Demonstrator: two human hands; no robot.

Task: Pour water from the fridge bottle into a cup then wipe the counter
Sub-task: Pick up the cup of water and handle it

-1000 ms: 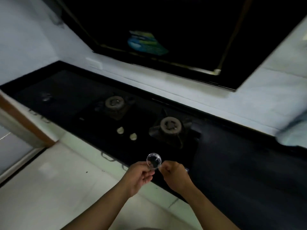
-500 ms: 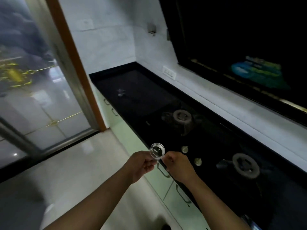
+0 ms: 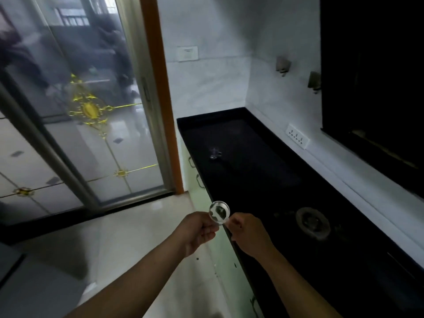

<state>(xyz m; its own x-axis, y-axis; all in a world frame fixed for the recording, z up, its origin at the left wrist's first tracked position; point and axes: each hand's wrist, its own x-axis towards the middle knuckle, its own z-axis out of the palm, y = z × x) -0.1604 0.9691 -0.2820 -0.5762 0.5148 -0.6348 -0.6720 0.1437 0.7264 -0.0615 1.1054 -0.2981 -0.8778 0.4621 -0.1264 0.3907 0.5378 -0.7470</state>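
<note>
cup (image 3: 219, 213): clear glass, up in the air right over the front edge of the black counter (image 3: 252, 171)
left hand (image 3: 197, 232): fingers curled, pinching its left side
right hand (image 3: 249, 235): pinching the right side
burner (image 3: 313, 222): on the counter, near the right hand

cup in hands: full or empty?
Cannot tell. The clear cup shows only its round rim from above, pinched between left hand and right hand; no waterline is visible.

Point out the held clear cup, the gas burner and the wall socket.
clear cup (image 3: 219, 213): head view, middle of its round transparent end.
gas burner (image 3: 312, 222): head view, centre of its ring.
wall socket (image 3: 297, 136): head view, centre of its white plate.
</note>
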